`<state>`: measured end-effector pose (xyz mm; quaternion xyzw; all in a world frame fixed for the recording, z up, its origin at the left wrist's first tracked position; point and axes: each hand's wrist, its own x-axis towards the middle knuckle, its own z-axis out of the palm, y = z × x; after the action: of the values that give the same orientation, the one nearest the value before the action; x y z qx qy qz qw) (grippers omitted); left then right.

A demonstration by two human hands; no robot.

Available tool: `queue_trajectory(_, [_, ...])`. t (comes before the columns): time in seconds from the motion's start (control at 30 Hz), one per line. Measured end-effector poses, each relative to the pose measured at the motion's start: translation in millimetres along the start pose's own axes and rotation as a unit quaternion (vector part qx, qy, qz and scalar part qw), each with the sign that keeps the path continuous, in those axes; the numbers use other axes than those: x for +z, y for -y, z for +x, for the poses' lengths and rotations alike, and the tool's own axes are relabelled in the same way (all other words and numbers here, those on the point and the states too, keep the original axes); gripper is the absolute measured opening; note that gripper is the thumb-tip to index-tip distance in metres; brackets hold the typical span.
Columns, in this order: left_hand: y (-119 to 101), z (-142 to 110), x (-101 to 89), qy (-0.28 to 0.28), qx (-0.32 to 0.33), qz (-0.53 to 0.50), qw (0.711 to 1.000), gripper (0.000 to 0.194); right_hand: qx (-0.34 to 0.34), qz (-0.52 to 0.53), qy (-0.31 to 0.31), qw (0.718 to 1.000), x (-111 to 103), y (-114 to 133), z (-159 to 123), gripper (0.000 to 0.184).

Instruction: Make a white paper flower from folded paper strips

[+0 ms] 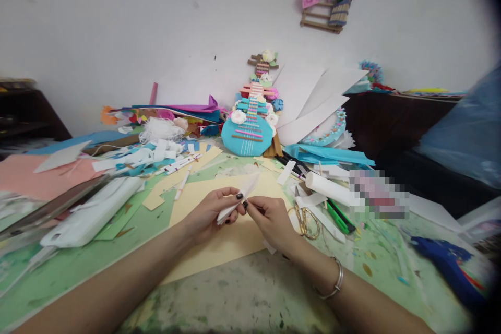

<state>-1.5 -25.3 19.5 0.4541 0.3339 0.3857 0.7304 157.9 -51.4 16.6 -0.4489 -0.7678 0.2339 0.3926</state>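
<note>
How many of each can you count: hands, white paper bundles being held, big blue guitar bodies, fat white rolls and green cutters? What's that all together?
Hands: 2 (left hand, right hand)
Held white paper bundle: 1
Big blue guitar body: 1
Fat white roll: 1
Green cutter: 1
Total: 6

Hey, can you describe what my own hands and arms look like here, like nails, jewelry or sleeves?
Your left hand and right hand both have dark, glossy nail polish. A slim, silvery bracelet circles your right wrist; no jewelry shows on the left. No gloves or sleeves are visible.
</note>
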Motion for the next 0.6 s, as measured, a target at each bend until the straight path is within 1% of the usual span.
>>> queue_trajectory(0.17, [-0.2, -0.2, 0.3, 0.011, 0.001, -0.002, 1.000, 0.018, -0.068, -0.070, 0.008, 0.995, -2.4, -0.9, -0.2, 0.022])
queue_trajectory(0.33, [-0.9, -0.6, 0.4, 0.010, -0.001, 0.006, 1.000, 0.018, -0.106, -0.098, 0.012, 0.989, -6.1, -2.5, -0.3, 0.022])
queue_trajectory(0.47, [-1.2, -1.6, -0.2, 0.017, 0.005, 0.023, 1.000, 0.019, -0.105, -0.082, 0.022, 0.991, -9.2, -0.8, -0.1, 0.019])
queue_trajectory(0.6, [1.4, -1.5, -1.8, 0.026, 0.039, 0.067, 0.997, 0.020, -0.082, -0.067, 0.019, 0.994, -9.2, 0.6, 0.1, 0.019])
